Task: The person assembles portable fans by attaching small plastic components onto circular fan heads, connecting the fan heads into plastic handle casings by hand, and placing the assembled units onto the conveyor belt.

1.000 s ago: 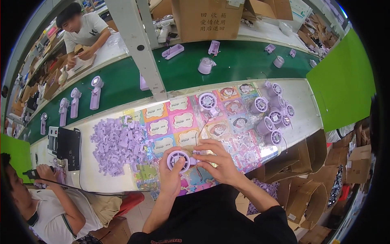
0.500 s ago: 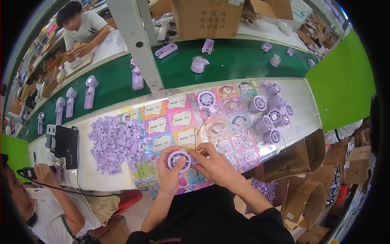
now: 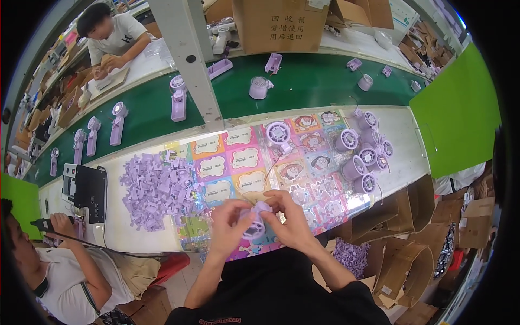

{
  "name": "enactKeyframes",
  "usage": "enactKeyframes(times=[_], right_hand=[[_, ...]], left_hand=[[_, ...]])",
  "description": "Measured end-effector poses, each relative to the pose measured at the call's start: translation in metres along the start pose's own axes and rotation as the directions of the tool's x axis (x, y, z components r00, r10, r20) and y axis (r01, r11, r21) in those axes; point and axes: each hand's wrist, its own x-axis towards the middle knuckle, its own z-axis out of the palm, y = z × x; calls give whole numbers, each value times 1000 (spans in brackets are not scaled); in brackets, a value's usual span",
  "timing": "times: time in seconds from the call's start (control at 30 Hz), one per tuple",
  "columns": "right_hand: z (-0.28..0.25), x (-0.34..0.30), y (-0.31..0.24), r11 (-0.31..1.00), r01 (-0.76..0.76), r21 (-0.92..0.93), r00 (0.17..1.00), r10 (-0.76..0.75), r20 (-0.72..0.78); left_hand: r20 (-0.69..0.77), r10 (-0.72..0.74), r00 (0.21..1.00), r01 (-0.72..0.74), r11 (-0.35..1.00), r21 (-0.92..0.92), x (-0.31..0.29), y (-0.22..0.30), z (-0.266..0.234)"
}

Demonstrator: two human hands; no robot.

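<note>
In front of my body, both hands are closed around a lilac fan head (image 3: 253,229), its round grille tipped down towards me. My left hand (image 3: 230,227) grips its left side, with the thumb across the ring. From the right, my right hand (image 3: 291,223) pinches the small connector part at its upper end, and the fingers partly cover it. Beyond my hands another lilac fan head (image 3: 278,131) with a thin wire rests on the colourful printed sheets (image 3: 245,158). Left of my hands lies a heap of small lilac plastic brackets (image 3: 157,189).
Several lilac fan heads (image 3: 355,167) with loose wires stand at the right. Behind, a green conveyor belt (image 3: 303,86) carries fan parts past a grey post (image 3: 189,65). Cardboard boxes (image 3: 403,260) sit at lower right. One co-worker (image 3: 70,265) holds a tool at left; another (image 3: 116,40) sits beyond the belt.
The fan head in my hands has turned, so its connector end now points up and away from me. My right hand has shifted slightly to the right. Parts on the belt have moved left.
</note>
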Motion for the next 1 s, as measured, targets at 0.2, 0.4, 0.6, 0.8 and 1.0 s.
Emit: enactKeyframes(times=[0.2,0.4,0.6,0.8,1.0], right_hand=[[5,-5,21,987,-102,125,993,94,70],[2,-5,19,944,-151,295,983,112,145],[0,18,15,891,-234,390,972,204,117],[-60,36,73,984,-147,97,969,163,-188],[-64,35,86,972,13,-235,934,-96,-343]], left_hand=[[-137,103,985,-105,994,-7,0,-12,19],[-150,208,967,-212,977,-13,-2,-7,18],[-107,245,964,-216,949,229,21,29,4],[-281,650,707,-405,697,592,165,90,-101],[71,675,735,-230,149,962,332,104,-174]])
